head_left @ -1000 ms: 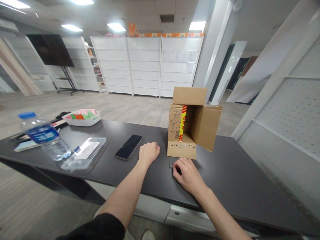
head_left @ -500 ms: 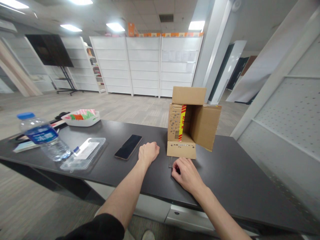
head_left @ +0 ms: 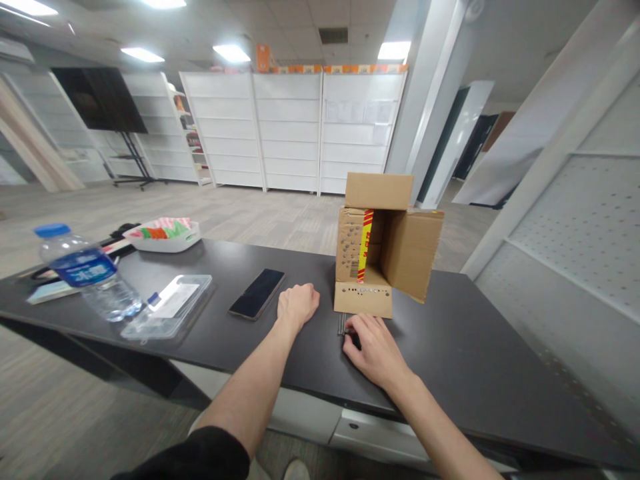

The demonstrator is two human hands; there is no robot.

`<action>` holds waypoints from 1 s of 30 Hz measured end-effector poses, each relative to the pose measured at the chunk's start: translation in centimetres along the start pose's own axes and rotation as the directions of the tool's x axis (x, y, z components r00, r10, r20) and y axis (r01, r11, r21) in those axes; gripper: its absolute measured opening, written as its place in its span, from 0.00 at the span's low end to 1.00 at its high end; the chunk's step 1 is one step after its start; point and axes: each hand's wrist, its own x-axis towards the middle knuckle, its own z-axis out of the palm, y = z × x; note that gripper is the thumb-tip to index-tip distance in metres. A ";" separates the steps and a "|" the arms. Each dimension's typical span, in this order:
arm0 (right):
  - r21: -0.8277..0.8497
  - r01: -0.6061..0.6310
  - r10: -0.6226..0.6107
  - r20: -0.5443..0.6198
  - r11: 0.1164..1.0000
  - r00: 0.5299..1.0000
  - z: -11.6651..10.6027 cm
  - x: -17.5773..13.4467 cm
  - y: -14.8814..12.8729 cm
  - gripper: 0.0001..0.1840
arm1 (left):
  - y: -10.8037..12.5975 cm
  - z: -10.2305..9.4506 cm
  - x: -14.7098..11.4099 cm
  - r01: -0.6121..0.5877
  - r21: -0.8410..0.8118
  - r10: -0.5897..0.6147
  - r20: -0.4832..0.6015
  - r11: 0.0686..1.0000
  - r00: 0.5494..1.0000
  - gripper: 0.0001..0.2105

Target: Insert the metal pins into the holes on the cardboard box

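Note:
My left hand (head_left: 299, 303) rests on the dark desktop in a loose fist, between the phone and the cardboard box, with nothing visible in it. Several thin metal rods (head_left: 341, 325) lie side by side just in front of the box. Beside them, my right hand (head_left: 369, 343) curls on the desk, its thumb and forefinger a little apart at the rods' right edge. The cardboard box (head_left: 350, 247) stands with its opening toward me and flaps spread. Its lower front flap (head_left: 363, 303) has a row of small holes. My right fingertips are partly hidden.
A phone (head_left: 257, 294) lies left of my left hand. Further left are a clear plastic case (head_left: 195, 300) with a paper in it, a tilted water bottle (head_left: 87, 270) and a white basket (head_left: 167, 244) of colourful items. A perforated white panel (head_left: 575, 247) borders the desk's right.
My right thumb and forefinger have parted slightly beside the metal rods. My left hand and the box stay where they were.

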 end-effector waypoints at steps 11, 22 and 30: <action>-0.024 0.043 -0.041 0.062 0.999 0.997 -0.7 0.1 -0.5 0.17 | 0.1 -0.3 -0.1 -0.005 -0.002 0.005 0.001 1.000 1.000 0.19; 0.002 0.033 -0.033 0.054 0.999 0.998 -0.3 0.1 -0.3 0.14 | 0.1 -0.6 -0.3 -0.004 -0.001 0.004 0.015 1.000 1.000 0.20; -0.017 0.044 -0.043 0.029 0.999 0.999 -0.1 0.0 -0.1 0.14 | -0.1 -0.2 0.0 -0.024 -0.003 0.024 0.000 1.000 1.000 0.20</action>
